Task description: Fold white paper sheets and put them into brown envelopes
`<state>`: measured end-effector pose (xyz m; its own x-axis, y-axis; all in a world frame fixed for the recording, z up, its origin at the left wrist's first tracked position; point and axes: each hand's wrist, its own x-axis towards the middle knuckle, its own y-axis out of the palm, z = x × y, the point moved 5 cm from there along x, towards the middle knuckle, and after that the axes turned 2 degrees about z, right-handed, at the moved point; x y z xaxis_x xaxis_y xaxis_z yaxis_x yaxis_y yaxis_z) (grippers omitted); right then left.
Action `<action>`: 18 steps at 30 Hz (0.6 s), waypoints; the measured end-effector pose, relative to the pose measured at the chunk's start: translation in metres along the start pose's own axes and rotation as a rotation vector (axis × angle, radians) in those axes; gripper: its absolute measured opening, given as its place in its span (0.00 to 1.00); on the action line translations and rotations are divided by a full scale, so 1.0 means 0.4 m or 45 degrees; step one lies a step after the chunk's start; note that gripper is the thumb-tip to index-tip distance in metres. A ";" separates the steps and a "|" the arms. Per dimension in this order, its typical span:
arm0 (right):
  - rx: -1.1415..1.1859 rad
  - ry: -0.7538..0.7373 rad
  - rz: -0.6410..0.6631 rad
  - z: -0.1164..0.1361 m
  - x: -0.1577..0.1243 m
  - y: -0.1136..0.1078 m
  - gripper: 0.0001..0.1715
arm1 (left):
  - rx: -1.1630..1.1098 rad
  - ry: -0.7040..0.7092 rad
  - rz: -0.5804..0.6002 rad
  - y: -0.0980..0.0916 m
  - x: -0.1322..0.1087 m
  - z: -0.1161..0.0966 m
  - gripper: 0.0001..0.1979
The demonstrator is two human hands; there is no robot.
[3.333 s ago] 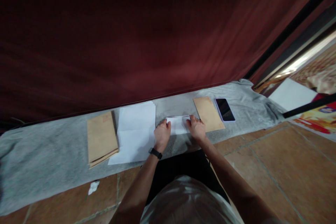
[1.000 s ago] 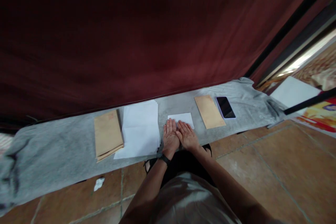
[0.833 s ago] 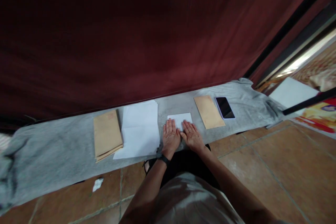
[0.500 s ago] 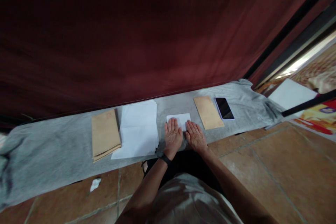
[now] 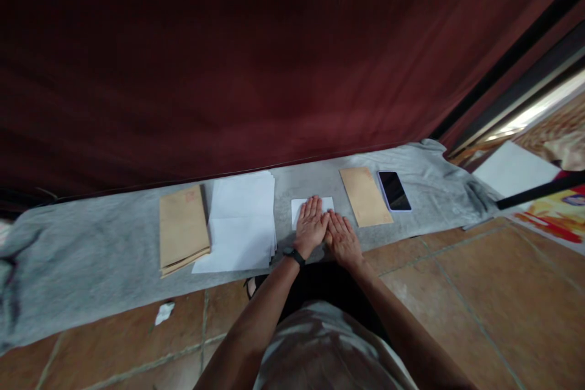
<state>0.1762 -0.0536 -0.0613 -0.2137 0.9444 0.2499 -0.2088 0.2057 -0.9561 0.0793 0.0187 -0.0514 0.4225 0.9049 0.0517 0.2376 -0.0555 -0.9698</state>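
Note:
A small folded white paper (image 5: pixel 299 207) lies on the grey cloth (image 5: pixel 91 256) in front of me. My left hand (image 5: pixel 311 225) rests flat on it, fingers stretched out and together, a black band on the wrist. My right hand (image 5: pixel 342 237) lies flat beside it, just right and nearer to me, fingers extended, touching the paper's near right corner. Most of the folded paper is hidden under my hands.
A stack of white sheets (image 5: pixel 240 219) and a pile of brown envelopes (image 5: pixel 181 228) lie to the left. One brown envelope (image 5: pixel 364 195) and a dark phone (image 5: pixel 393 190) lie to the right. A dark red curtain hangs behind. A paper scrap (image 5: pixel 163 312) sits on the tiled floor.
Earlier both hands pinched the paper's top edge while folding. Since then they have lain flat on it and slid across it, the left hand moving up and right over the paper.

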 end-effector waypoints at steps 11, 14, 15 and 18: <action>0.051 0.082 -0.027 0.002 0.017 -0.017 0.31 | 0.122 -0.210 -0.097 -0.031 -0.074 0.107 0.30; 0.105 0.114 -0.015 0.013 0.060 -0.018 0.30 | 0.120 -0.208 -0.079 -0.035 -0.077 0.107 0.30; 0.125 0.104 -0.006 0.022 0.078 -0.016 0.31 | 0.117 -0.205 -0.067 -0.035 -0.076 0.106 0.31; 0.169 0.014 0.039 0.054 0.132 -0.002 0.31 | 0.106 -0.206 -0.032 -0.035 -0.074 0.107 0.31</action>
<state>0.1447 -0.0096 -0.0440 -0.2116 0.9526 0.2188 -0.3272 0.1419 -0.9342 0.0260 0.0108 -0.0496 0.2692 0.9621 0.0435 0.1705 -0.0031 -0.9854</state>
